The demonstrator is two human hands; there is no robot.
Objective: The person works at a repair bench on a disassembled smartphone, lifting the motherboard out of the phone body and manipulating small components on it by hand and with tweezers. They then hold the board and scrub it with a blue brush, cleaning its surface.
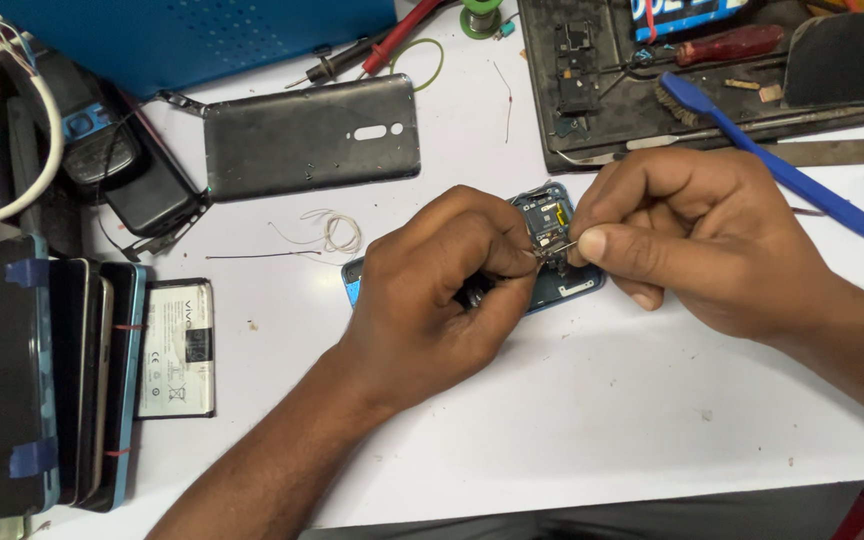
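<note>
An opened blue phone (553, 216) lies on the white table (552, 400), its circuit board exposed at the top end. My left hand (437, 290) rests on the phone's middle with its fingers curled, pinching a small part by the board. My right hand (692, 235) comes in from the right and grips a thin metal tool, likely tweezers (559, 249), whose tip meets the left fingers over the board. Most of the phone is hidden under both hands.
A grey phone back cover (312, 135) lies at upper left. A battery (178, 347) and a stack of phones (42, 380) sit at left. A black work mat (652, 90), a blue brush (782, 170) and a red screwdriver (727, 45) are behind. A thin white wire (337, 232) lies loose.
</note>
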